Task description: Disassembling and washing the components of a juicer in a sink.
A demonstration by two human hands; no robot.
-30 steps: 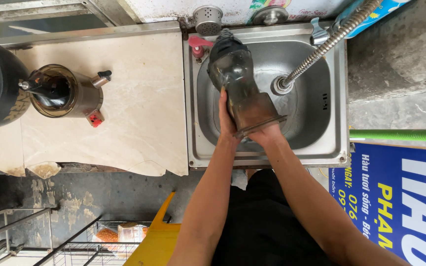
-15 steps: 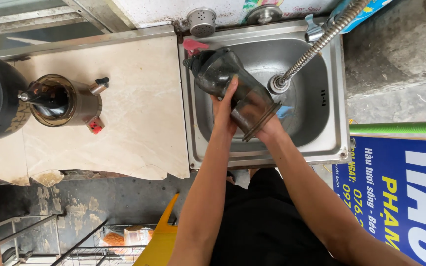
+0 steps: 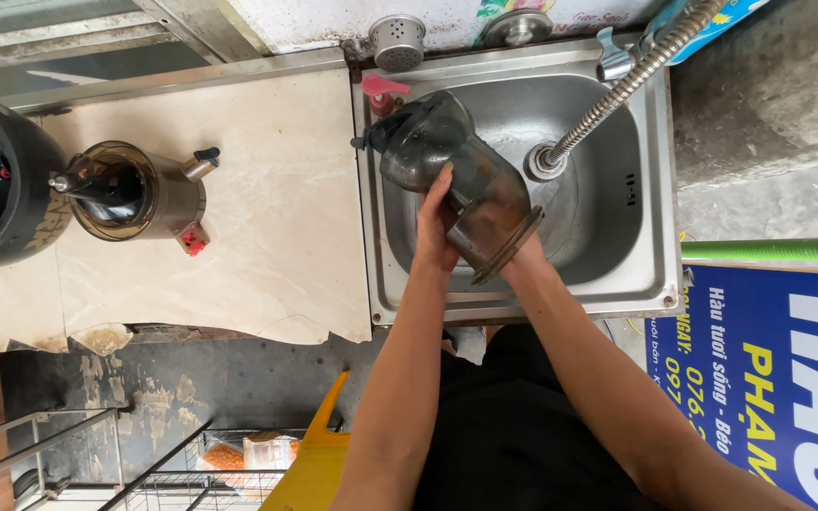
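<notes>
Both hands on the jug [image 3: 452, 180] over the sink [image 3: 617, 274] — it lies tilted, closed end at eleven o'clock, open rim at five. The left hand [image 3: 435, 227] clamps its side to steady it; the right hand [image 3: 521, 254] is mostly hidden behind the rim, so its grip I cannot tell. The hose [image 3: 617, 90] ends at two o'clock, just beside the jug. At nine o'clock, a juicer base [image 3: 130, 194] stands on the counter [image 3: 276, 237].

Left hand [image 3: 435, 222] grips side of dark clear jug [image 3: 461, 180], tilted over steel sink [image 3: 617, 255]. Right hand [image 3: 523, 254] under jug's open end (mostly hidden). Hose [image 3: 631, 80] runs to drain. Second jug [image 3: 130, 189] on counter [image 3: 276, 237], well apart.
</notes>
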